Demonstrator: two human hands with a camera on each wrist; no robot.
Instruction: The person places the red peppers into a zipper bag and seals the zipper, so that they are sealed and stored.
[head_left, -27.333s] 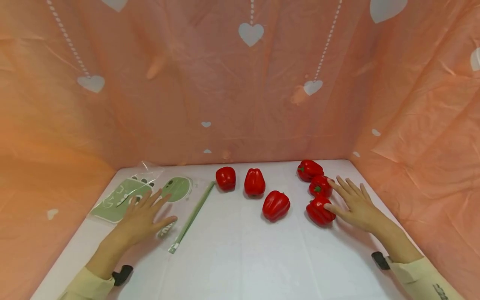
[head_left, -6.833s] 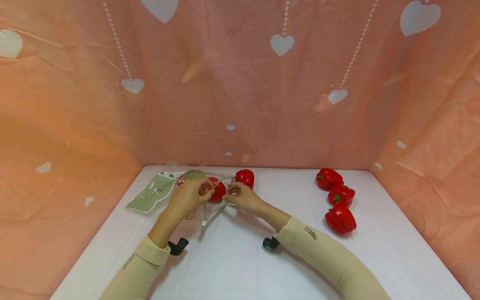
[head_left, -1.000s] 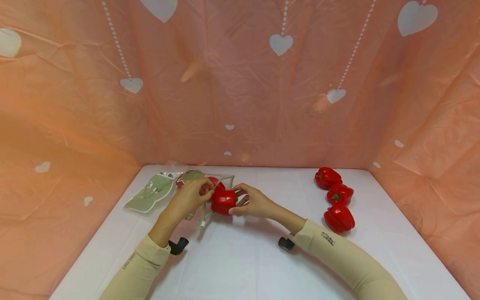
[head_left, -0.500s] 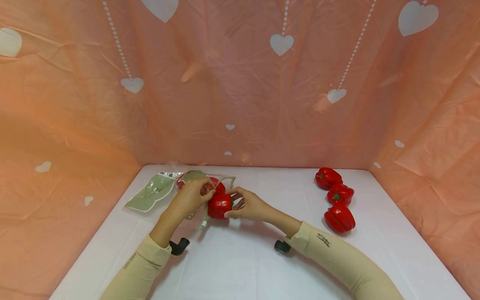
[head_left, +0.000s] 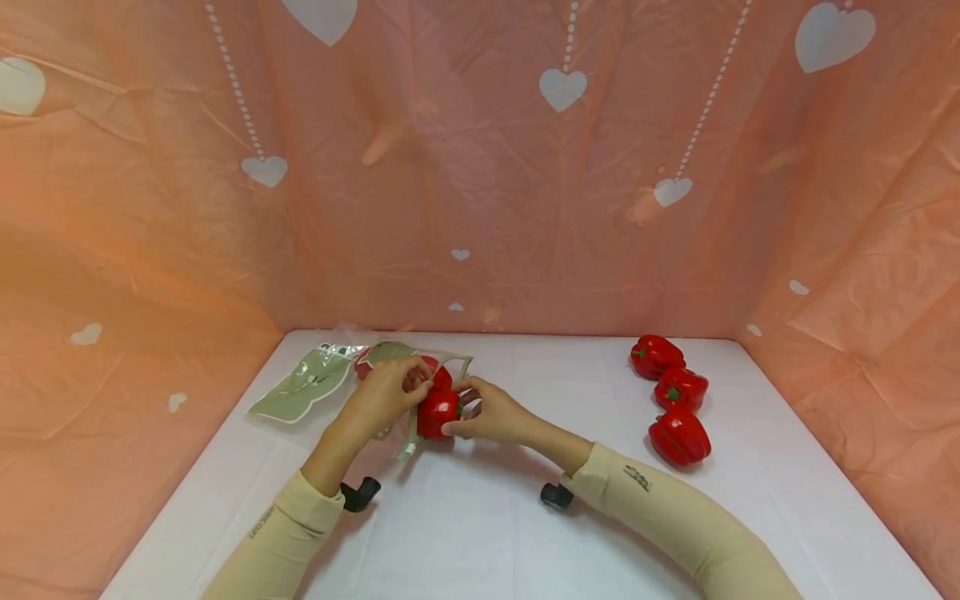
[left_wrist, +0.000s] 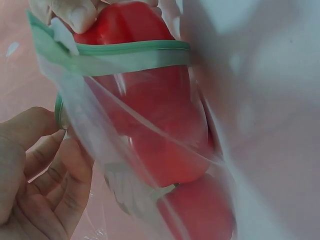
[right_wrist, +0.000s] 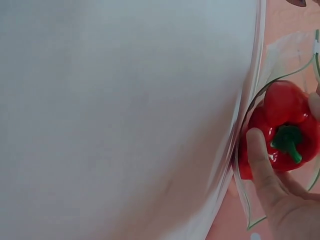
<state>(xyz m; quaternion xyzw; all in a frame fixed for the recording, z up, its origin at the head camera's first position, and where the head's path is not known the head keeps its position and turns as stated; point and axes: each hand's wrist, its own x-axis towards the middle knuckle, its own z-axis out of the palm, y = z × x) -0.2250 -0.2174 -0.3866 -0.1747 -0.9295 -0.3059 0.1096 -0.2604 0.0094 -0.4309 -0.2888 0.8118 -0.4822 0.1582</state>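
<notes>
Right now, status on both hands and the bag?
Left hand pinching the bag by its green rim. Right hand holding a red pepper partway in. Nothing visibly in the way.

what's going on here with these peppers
A person's left hand pinches the green-edged mouth of a clear bag while the right hand holds a red pepper partway in. At least one other pepper is already inside. Three more peppers lie on the right of the white table.

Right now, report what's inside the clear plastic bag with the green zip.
A glossy red bell pepper sits partly inside; at least one more lies deeper. The left hand and green print cover parts.
</notes>
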